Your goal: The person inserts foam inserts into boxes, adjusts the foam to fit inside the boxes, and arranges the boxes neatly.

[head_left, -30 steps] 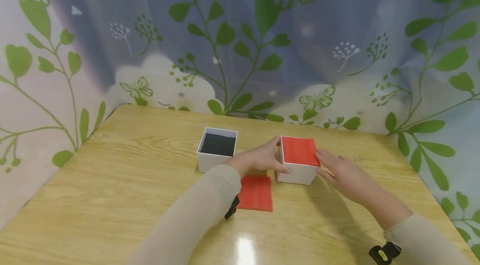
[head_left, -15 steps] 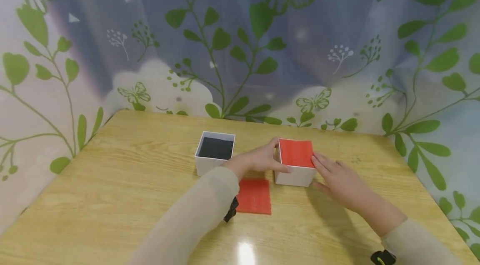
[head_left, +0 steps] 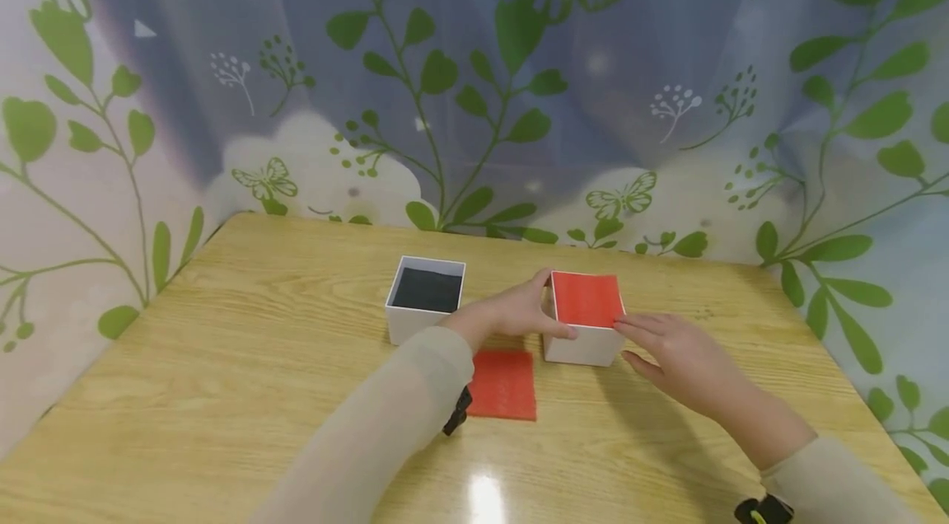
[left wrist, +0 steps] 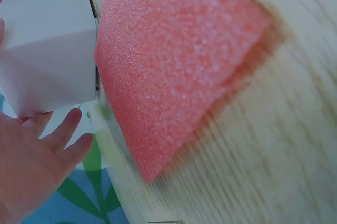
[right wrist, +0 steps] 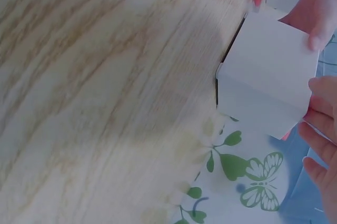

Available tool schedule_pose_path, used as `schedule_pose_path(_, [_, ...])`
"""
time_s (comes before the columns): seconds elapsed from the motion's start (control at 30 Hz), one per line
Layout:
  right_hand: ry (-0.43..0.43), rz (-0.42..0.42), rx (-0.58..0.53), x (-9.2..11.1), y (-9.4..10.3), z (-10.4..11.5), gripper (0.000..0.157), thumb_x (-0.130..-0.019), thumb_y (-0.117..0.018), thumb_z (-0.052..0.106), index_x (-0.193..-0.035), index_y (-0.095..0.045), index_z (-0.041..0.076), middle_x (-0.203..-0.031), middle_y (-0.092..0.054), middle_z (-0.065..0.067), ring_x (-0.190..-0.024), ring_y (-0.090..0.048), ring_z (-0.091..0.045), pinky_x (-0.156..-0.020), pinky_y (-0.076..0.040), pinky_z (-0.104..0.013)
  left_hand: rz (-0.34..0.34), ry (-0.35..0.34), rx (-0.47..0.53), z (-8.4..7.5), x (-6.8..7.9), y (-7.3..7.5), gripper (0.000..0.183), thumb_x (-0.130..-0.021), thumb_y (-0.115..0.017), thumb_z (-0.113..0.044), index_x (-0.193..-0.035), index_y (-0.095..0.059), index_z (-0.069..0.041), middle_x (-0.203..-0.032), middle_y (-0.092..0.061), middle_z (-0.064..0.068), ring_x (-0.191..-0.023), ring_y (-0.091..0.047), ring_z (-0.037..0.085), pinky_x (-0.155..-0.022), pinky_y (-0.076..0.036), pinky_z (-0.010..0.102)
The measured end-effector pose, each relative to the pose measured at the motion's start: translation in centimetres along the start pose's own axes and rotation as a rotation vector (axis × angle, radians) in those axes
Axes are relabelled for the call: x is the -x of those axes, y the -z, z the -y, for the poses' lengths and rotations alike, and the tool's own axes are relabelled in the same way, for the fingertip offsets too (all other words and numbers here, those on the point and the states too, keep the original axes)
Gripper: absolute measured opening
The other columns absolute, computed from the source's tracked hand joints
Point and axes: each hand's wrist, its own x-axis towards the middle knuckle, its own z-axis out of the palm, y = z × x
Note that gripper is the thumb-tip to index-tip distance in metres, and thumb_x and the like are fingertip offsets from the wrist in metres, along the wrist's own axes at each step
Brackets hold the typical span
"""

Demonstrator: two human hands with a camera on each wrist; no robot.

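Note:
A white square box (head_left: pixel 582 348) stands on the table with a red foam sheet (head_left: pixel 584 299) lying at its top opening. My left hand (head_left: pixel 511 314) grips the box from the left, thumb on the front face and fingers reaching round behind. At the box's front right corner, the fingertips of my right hand (head_left: pixel 678 355) touch the edge of the red sheet, fingers nearly straight. The right wrist view shows the same box (right wrist: pixel 266 66) between both hands. Flat on the table in front lies a second red foam sheet (head_left: pixel 504 384), large in the left wrist view.
Left of the gripped box stands another white box (head_left: pixel 418 322) with dark material (head_left: pixel 426 290) inside. My left forearm crosses in front of it. The wooden table (head_left: pixel 222 392) ends at a leaf-patterned curtain (head_left: pixel 474 95) behind.
My right fingertips have slid along the box's right edge toward its front corner, and the right thumb has come off the box. The left hand keeps its grip.

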Motion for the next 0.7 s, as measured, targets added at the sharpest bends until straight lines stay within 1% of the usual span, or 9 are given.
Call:
schedule_pose_path(0.2, [-0.087,0.035,-0.034,-0.1,-0.4,0.1,0.045,-0.068,-0.081,0.009,-0.110,-0.067,0.000,-0.107,-0.066,-0.015,-0.095,-0.063,-0.033,-0.081,-0.049,-0.050,0.014,0.005,0.003,-0.1,0.4,0.3,0.115,-0.073,-0.076,-0.048,-0.151,0.002,-0.016,-0.154,-0.015,-0.001,-0.138,-0.021,0.017,-0.108,-0.024,0.041])
schedule_pose_path(0.3, [-0.117,0.039,-0.050,-0.1,-0.5,0.1,0.041,-0.072,-0.079,0.011,-0.110,-0.067,0.001,-0.108,-0.065,-0.015,-0.097,-0.062,-0.034,-0.082,-0.048,-0.051,0.013,0.009,0.006,-0.1,0.4,0.3,0.116,-0.073,-0.076,-0.048,-0.151,0.003,-0.017,-0.155,-0.013,-0.001,-0.138,-0.020,0.017,-0.108,-0.023,0.041])
schedule_pose_path(0.4, [-0.152,0.061,-0.066,-0.3,-0.6,-0.1,0.040,-0.076,-0.077,0.015,-0.112,-0.065,0.000,-0.112,-0.064,-0.015,-0.100,-0.060,-0.034,-0.084,-0.047,-0.051,0.009,0.015,-0.002,0.0,0.4,0.3,0.116,-0.072,-0.076,-0.049,-0.151,0.003,-0.017,-0.154,-0.014,-0.001,-0.138,-0.020,0.017,-0.108,-0.023,0.041])
schedule_pose_path(0.47, [-0.189,0.091,-0.072,-0.5,-0.8,-0.3,0.044,-0.079,-0.075,0.020,-0.116,-0.063,0.000,-0.116,-0.061,-0.016,-0.104,-0.058,-0.035,-0.086,-0.045,-0.051,0.008,0.014,-0.003,0.0,0.4,0.3,0.115,-0.072,-0.076,-0.049,-0.151,0.002,-0.017,-0.154,-0.015,-0.001,-0.137,-0.021,0.017,-0.108,-0.024,0.041])
schedule_pose_path(0.53, [-0.229,0.136,-0.079,-0.7,-0.9,-0.6,0.051,-0.081,-0.073,0.025,-0.122,-0.059,-0.002,-0.123,-0.057,-0.018,-0.109,-0.054,-0.037,-0.089,-0.043,-0.053,0.008,0.015,0.000,0.0,0.4,0.2,0.115,-0.072,-0.076,-0.049,-0.151,0.002,-0.018,-0.154,-0.016,-0.001,-0.137,-0.022,0.017,-0.107,-0.025,0.042])
schedule_pose_path(0.7, [-0.325,0.280,-0.064,-1.7,-1.2,-1.0,0.076,-0.082,-0.069,0.040,-0.136,-0.042,-0.006,-0.141,-0.038,-0.022,-0.122,-0.041,-0.042,-0.096,-0.035,-0.056,0.014,0.014,0.009,-0.1,0.3,0.1,0.114,-0.073,-0.075,-0.049,-0.151,0.001,-0.018,-0.153,-0.019,-0.001,-0.136,-0.024,0.017,-0.107,-0.026,0.043])
